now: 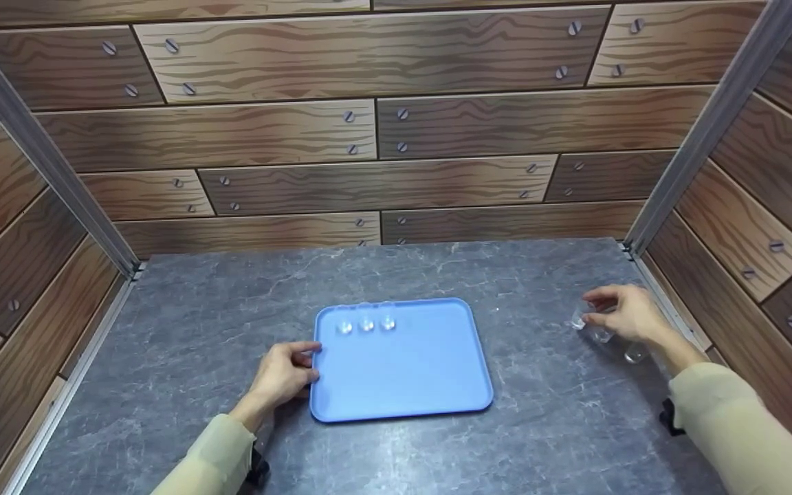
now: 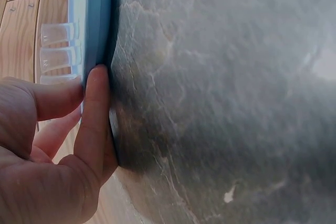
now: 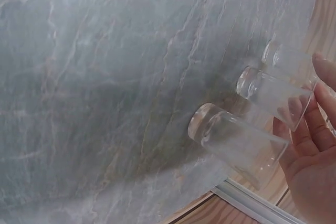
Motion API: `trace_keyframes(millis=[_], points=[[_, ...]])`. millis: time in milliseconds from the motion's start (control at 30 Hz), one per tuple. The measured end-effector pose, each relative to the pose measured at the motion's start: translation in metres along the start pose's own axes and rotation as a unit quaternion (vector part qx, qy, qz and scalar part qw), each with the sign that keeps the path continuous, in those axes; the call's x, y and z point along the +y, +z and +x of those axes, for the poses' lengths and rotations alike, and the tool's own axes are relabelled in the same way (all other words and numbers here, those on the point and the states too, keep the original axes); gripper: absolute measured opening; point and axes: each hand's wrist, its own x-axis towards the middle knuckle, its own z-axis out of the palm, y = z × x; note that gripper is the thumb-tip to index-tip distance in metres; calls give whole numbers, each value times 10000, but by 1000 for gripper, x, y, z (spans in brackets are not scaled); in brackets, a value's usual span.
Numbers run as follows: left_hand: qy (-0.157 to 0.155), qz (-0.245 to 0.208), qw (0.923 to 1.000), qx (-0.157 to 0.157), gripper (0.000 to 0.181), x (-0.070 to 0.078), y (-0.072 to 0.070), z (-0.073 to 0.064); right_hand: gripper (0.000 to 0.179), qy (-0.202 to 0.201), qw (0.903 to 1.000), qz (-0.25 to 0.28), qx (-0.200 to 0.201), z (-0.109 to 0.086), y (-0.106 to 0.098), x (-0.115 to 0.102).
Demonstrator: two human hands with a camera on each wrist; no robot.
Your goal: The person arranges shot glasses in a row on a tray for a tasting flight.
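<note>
My left hand (image 1: pixel 280 372) pinches the left rim of a blue rectangular tray (image 1: pixel 403 378); in the left wrist view the thumb (image 2: pixel 60 98) lies on its upper side and a finger (image 2: pixel 95 108) against its outer side. Three clear shot glasses (image 1: pixel 366 323) stand upright in a row in the tray's far left part. At the right, my right hand (image 1: pixel 630 313) holds the farthest of another three shot glasses (image 3: pixel 286 59) near its rim, between thumb and fingers. The middle glass (image 3: pixel 270 95) and the nearest glass (image 3: pixel 236 140) stand upright below the palm.
Everything stands on a grey marbled tabletop (image 1: pixel 231 295). Wood-patterned panels (image 1: pixel 403 55) close off the back and both sides. Metal posts (image 1: pixel 712 117) rise at the back corners, and the right wall runs close behind the right hand.
</note>
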Motion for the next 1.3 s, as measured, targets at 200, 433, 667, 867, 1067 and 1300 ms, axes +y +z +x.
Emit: trace_keyframes(millis=[200, 433, 667, 867, 1067, 1300], points=[[-9, 54, 10000, -5, 56, -1, 0, 0, 38, -74, 10000, 28, 40, 7, -2, -11], [-28, 149, 9999, -27, 55, 0, -1, 0, 37, -507, 9985, 6, 187, 14, 2, -34], [-1, 142, 9999, -31, 55, 0, 0, 0, 35, -885, 9954, 135, 326, 25, 15, -59], [148, 34, 9999, 40, 56, -2, 0, 0, 37, -998, 9943, 307, 217, 33, 34, -79], [81, 93, 9999, 55, 56, -1, 0, 0, 36, -1128, 9922, 526, -21, 43, 60, -100], [-5, 51, 10000, 52, 55, -1, 1, 0, 37, -1511, 9855, 683, -363, 52, 88, -131]])
